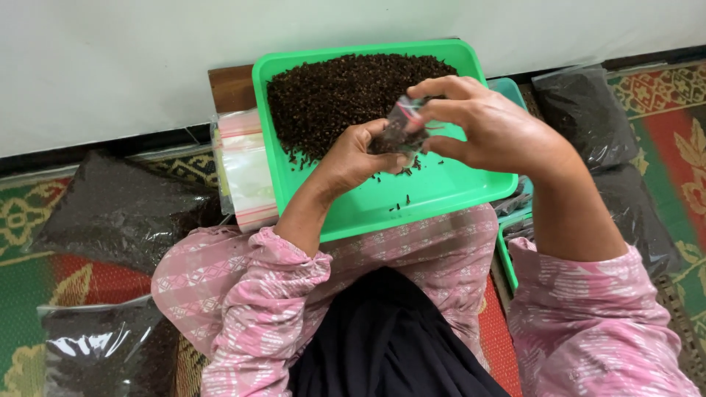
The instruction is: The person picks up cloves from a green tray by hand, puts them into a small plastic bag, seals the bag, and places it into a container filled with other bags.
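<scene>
A green plastic tray (441, 187) rests on my lap and holds a heap of dark dried cloves (338, 92) at its far end. Over the tray's middle, both hands grip a small clear plastic bag (403, 131) partly filled with cloves. My left hand (357, 154) holds the bag from below and the left. My right hand (493, 125) pinches its top edge from the right. A few loose cloves (401, 200) lie scattered on the tray's bare floor.
A stack of empty clear bags (243, 169) lies left of the tray. Large plastic bags of dark cloves sit on the patterned mat at left (118, 209), lower left (99, 345) and right (588, 110). A second green tray (506, 257) shows under the first. A white wall is ahead.
</scene>
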